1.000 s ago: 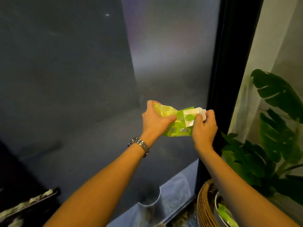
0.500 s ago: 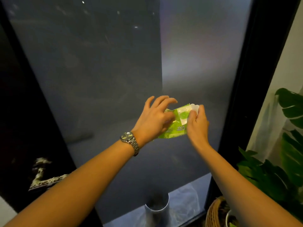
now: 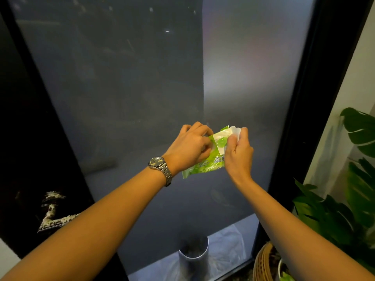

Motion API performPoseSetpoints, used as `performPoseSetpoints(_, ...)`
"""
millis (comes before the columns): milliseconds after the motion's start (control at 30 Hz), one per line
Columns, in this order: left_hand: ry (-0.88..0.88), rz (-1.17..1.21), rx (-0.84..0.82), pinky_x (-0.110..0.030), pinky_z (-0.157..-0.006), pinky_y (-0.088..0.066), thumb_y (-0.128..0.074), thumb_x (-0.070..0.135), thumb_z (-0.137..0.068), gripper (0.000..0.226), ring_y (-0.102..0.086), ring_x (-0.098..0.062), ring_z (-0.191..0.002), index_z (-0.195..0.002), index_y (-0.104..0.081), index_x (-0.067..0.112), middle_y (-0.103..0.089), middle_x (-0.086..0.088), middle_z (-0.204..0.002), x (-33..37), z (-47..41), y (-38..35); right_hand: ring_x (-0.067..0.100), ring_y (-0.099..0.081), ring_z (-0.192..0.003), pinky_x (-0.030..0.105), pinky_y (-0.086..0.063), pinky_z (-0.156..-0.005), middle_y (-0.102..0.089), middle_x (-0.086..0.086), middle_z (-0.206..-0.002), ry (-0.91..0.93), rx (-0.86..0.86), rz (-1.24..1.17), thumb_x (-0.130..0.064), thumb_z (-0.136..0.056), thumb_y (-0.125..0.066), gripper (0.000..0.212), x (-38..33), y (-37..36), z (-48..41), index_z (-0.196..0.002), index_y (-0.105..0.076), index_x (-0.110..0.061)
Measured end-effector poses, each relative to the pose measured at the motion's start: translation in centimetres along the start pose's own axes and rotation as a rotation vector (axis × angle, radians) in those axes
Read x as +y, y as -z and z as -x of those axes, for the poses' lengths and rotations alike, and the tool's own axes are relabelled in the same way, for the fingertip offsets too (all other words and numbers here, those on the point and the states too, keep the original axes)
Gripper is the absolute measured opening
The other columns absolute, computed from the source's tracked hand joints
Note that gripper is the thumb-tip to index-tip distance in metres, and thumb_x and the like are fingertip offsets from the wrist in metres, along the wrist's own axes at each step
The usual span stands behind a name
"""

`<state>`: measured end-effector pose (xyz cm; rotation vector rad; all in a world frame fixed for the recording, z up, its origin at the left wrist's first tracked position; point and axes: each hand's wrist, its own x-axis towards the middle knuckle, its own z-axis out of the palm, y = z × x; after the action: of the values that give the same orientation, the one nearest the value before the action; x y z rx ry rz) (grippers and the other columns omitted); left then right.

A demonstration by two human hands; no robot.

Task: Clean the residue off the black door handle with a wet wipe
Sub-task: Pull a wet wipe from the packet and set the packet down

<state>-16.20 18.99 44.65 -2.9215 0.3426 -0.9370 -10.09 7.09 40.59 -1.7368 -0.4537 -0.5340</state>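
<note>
Both hands hold green plastic wet-wipe packet [image 3: 205, 165] mid-scene, before frosted glass door [image 3: 142, 98].
Grip of left hand [image 3: 188, 151] curled on packet's left side, steel wristwatch [image 3: 157, 162] on wrist. Grip of right hand [image 3: 239, 153] pinches lifted white sticker flap [image 3: 233, 131]. Black door handle [image 3: 43, 207], crusted with white residue [image 3: 50, 216], near left, well apart from hands. Leafy green plant [image 3: 345, 209] right.

The wet wipe packet [image 3: 205, 166] is bright green with a white flap [image 3: 233, 133]. Near left, whitish specks mottle the black door handle [image 3: 53, 220]. The wristwatch [image 3: 159, 165] is silver. At right, the plant [image 3: 324, 216] is dark green and its woven basket [image 3: 261, 262] tan.
</note>
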Motion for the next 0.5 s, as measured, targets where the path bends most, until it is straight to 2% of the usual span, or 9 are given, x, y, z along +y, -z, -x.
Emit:
performPoseSetpoints(133, 0.003, -0.009, 0.051, -0.038, -0.086, -0.036, -0.055, 0.022, -0.084, 0.020, -0.053, -0.025, -0.100, -0.084, -0.069, 0.008, -0.061, -0.008, -0.108, 0.0, -0.2, -0.6, 0.020, -0.051, -0.056, 0.035, -0.045, -0.049, -0.046, -0.006, -0.061, 0.003, 0.011, -0.028, -0.014, -0.100, -0.034, 0.013, 0.1, -0.2, -0.3, -0.087, -0.035, -0.010)
performPoseSetpoints(267, -0.040, -0.024, 0.067, -0.040, -0.084, -0.039, -0.059, 0.025, -0.084, 0.019, -0.056, -0.026, -0.101, -0.090, -0.071, 0.011, -0.064, -0.006, -0.111, -0.5, -0.3, -1.0, 0.023, -0.052, -0.057, 0.040, -0.047, -0.051, -0.045, -0.005, -0.061, -0.019, 0.037, -0.029, -0.014, -0.099, -0.035, 0.012, 0.6, -0.2, -0.8, -0.087, -0.035, -0.010)
performPoseSetpoints(367, -0.064, -0.017, 0.030, -0.040, -0.087, -0.036, -0.057, 0.028, -0.086, 0.023, -0.054, -0.026, -0.106, -0.096, -0.071, 0.012, -0.062, -0.006, -0.116, -0.7, -0.5, -1.2, 0.028, -0.055, -0.062, 0.042, -0.049, -0.053, -0.045, -0.004, -0.062, -0.041, 0.036, -0.016, -0.015, -0.099, -0.035, 0.012, 1.0, -0.3, -1.0, -0.088, -0.035, -0.010)
performPoseSetpoints(500, -0.004, 0.039, 0.015, -0.036, -0.092, -0.031, -0.054, 0.027, -0.089, 0.024, -0.048, -0.023, -0.113, -0.101, -0.069, 0.011, -0.058, -0.005, -0.120, -0.5, -1.0, -1.6, 0.025, -0.053, -0.064, 0.036, -0.045, -0.054, -0.047, 0.001, -0.066, -0.083, 0.038, -0.045, -0.014, -0.099, -0.035, 0.013, 1.1, -0.6, -1.2, -0.087, -0.036, -0.008)
